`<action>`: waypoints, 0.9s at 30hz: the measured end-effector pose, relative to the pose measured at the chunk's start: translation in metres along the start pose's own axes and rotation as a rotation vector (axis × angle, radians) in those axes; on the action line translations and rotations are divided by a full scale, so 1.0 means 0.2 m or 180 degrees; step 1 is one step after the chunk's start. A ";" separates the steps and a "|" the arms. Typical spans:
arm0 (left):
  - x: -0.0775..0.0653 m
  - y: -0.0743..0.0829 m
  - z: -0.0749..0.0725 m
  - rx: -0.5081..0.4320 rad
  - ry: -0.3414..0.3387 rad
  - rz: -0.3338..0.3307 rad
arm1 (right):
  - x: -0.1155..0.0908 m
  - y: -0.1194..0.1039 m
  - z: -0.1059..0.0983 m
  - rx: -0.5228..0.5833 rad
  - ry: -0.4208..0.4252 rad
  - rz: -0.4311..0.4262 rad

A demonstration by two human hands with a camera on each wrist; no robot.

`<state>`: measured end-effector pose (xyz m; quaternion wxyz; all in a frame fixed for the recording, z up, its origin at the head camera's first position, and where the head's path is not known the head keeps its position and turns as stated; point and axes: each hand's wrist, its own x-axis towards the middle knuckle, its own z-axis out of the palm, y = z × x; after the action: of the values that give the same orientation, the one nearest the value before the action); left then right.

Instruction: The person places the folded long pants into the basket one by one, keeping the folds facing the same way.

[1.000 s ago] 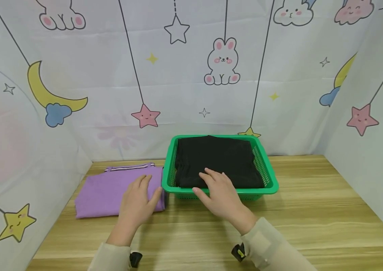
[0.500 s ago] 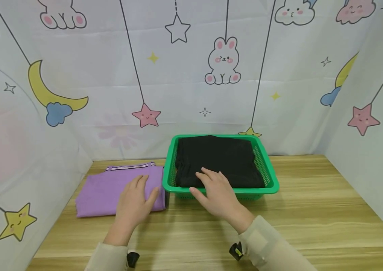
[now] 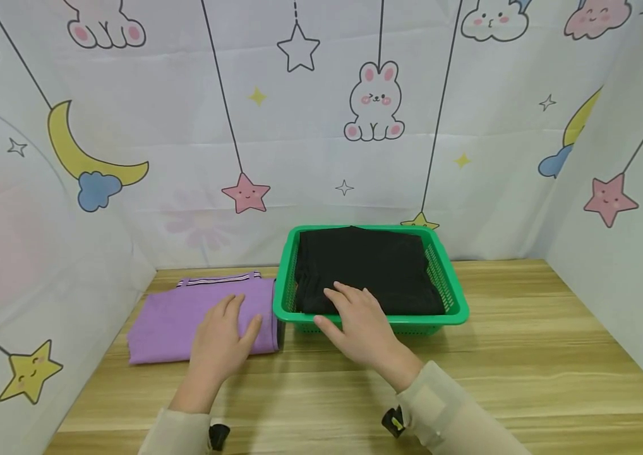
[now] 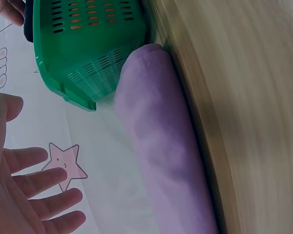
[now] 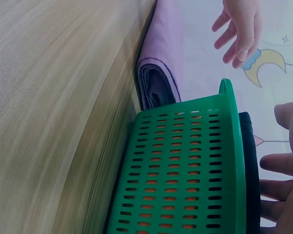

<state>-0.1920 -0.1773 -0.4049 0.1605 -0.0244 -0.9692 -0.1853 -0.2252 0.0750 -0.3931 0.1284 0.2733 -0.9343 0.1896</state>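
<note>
A folded purple cloth point(image 3: 165, 325) with a striped band along its back edge lies on the table; the right wrist view shows its dark inner layers point(image 5: 155, 87). My left hand point(image 3: 218, 344) is above it, fingers spread and relaxed, with a gap to the cloth in the left wrist view. Beside the cloth stands a green plastic basket point(image 3: 424, 319) holding a folded black cloth point(image 3: 378, 265). Over the basket's front rim hovers my right hand point(image 3: 360, 328), fingers loosely extended and gripping nothing. Something orange point(image 5: 171, 180) shows through the basket's slots.
The wood-grain table point(image 3: 526, 354) extends in front and to the right of the basket. Behind it hangs a white curtain point(image 3: 299, 145) printed with stars, moons and rabbits, which also encloses both sides. Dark devices point(image 3: 393, 421) sit at the wrists.
Both hands have drifted slightly left and a little toward me, holding nothing. The basket and the cloths stay in place.
</note>
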 end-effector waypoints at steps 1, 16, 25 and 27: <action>0.00 0.00 0.00 0.0005 0.0003 0.0001 | 0.00 0.00 0.00 -0.0004 0.0005 -0.0006; -0.01 -0.04 -0.02 0.0044 0.0033 -0.0051 | 0.01 -0.04 0.01 0.0008 -0.0001 -0.0060; -0.01 -0.07 -0.02 0.0062 0.0003 -0.0124 | 0.02 -0.05 0.02 -0.0038 0.0025 -0.0135; -0.01 -0.07 -0.02 0.0075 0.0000 -0.0130 | 0.03 -0.05 0.03 -0.0056 0.0017 -0.0139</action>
<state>-0.1908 -0.1922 -0.4066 0.1570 -0.0026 -0.9716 -0.1772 -0.2247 0.0625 -0.3937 0.1374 0.2920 -0.9294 0.1792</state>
